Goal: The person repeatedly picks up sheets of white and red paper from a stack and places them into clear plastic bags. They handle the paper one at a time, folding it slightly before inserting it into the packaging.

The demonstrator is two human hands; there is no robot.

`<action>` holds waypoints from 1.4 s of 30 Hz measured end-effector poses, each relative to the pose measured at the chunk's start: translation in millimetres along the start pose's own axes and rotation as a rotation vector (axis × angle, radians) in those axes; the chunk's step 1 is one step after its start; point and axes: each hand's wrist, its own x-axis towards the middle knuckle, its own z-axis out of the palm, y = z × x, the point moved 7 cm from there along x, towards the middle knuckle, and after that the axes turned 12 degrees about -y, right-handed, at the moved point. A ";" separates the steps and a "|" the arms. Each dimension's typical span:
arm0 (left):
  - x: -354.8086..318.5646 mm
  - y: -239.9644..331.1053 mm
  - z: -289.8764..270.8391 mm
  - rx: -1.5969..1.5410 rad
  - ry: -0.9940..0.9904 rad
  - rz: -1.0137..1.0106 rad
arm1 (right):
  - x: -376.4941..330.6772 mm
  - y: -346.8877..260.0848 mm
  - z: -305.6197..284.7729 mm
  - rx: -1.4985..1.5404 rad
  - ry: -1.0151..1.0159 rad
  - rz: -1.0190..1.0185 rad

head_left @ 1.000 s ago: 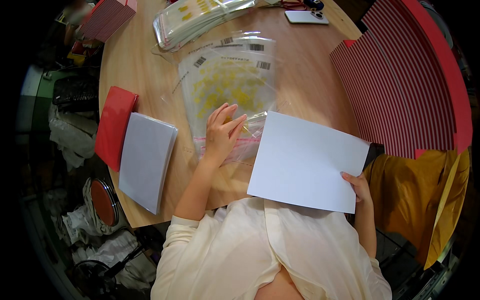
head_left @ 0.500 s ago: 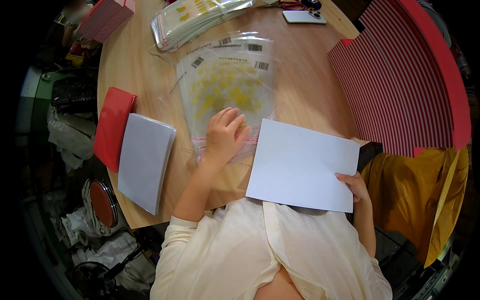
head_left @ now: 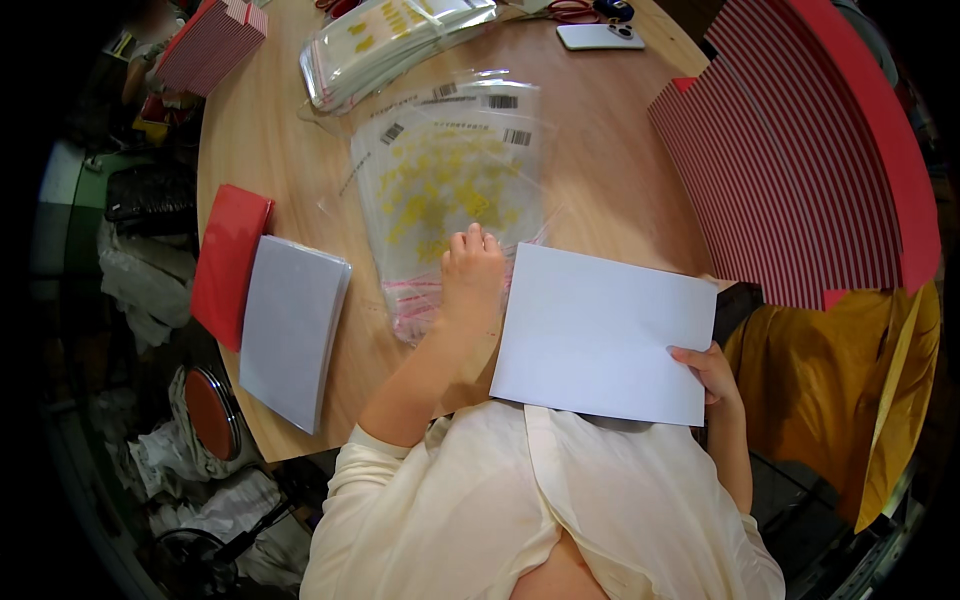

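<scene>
My right hand [head_left: 708, 370] pinches the lower right corner of a plain white card [head_left: 600, 330] and holds it flat above the table's near edge. My left hand [head_left: 472, 275] rests with curled fingers on a clear plastic bag with yellow print [head_left: 440, 195], close to the bag's red-striped opening. Several more such bags lie under and beyond that one. The card's left edge almost touches my left hand.
A stack of white cards [head_left: 290, 325] lies left on the round wooden table [head_left: 270, 150], beside a red sheet [head_left: 228, 262]. A pile of clear bags [head_left: 390, 40] sits at the far edge with a phone [head_left: 598, 36]. Red-and-white striped boards [head_left: 800, 160] stand at right.
My left hand slid farther up onto the clear bag and its fingers curled. The white card shifted a little to the left, toward that hand.
</scene>
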 end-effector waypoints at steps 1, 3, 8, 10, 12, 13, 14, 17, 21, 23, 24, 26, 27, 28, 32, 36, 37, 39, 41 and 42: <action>-0.8 0.5 0.1 0.011 0.027 -0.015 | 0.1 0.7 -0.4 -0.005 -0.006 -0.004; -3.9 2.0 -1.4 0.017 0.084 -0.012 | -0.8 0.3 -0.4 -0.028 0.001 -0.011; -6.7 -3.0 -3.6 -0.074 0.158 0.020 | -1.3 -0.3 1.0 -0.032 0.005 -0.025; -6.9 -10.0 -8.8 -0.173 0.204 0.075 | -0.5 0.4 -1.6 -0.049 0.009 -0.016; -12.6 -12.2 -17.3 -0.243 0.281 0.106 | -1.9 0.4 -2.6 -0.049 0.017 -0.030; -16.1 -13.3 -21.9 -0.278 0.320 0.122 | -2.4 -0.4 -2.5 -0.049 0.020 -0.037; -18.3 -14.8 -24.3 -0.288 0.326 0.127 | -2.9 -3.0 -0.8 -0.034 0.015 -0.056; -25.0 -17.5 -35.0 -0.318 0.345 0.137 | -5.1 -13.1 9.4 0.015 0.006 -0.096; -33.2 -14.6 -50.6 -0.293 0.364 0.157 | 4.0 -19.2 10.5 0.014 -0.027 -0.122; -36.1 -12.3 -54.7 -0.274 0.373 0.187 | 5.4 -20.3 9.1 -0.001 -0.034 -0.142; -37.7 -11.4 -56.0 -0.274 0.380 0.204 | 5.9 -21.3 10.5 0.000 -0.027 -0.151; -40.3 -11.0 -55.5 -0.278 0.368 0.210 | 7.1 -23.7 14.4 0.002 -0.015 -0.192; -41.6 -11.5 -52.5 -0.284 0.348 0.198 | 7.8 -23.0 16.6 0.004 -0.009 -0.221; -43.6 -12.0 -49.0 -0.290 0.329 0.186 | 8.6 -22.0 18.6 0.006 -0.003 -0.250; -58.8 -23.6 -31.9 -0.298 0.279 -0.018 | 10.9 -8.8 19.5 0.015 0.065 -0.328; -75.8 -39.8 -19.3 -0.443 0.300 -0.250 | 14.5 3.4 21.7 0.036 0.069 -0.338; -79.2 -44.5 -14.0 -0.529 0.282 -0.308 | 15.1 5.0 22.6 0.038 0.068 -0.333; -84.8 -48.9 -8.1 -0.659 0.278 -0.354 | 14.8 7.4 24.9 0.047 0.088 -0.293; -89.7 -50.4 -7.2 -0.759 0.291 -0.389 | 15.3 6.8 27.9 0.053 0.100 -0.270; -92.4 -49.0 -11.3 -0.795 0.303 -0.403 | 15.2 6.0 29.4 0.055 0.103 -0.265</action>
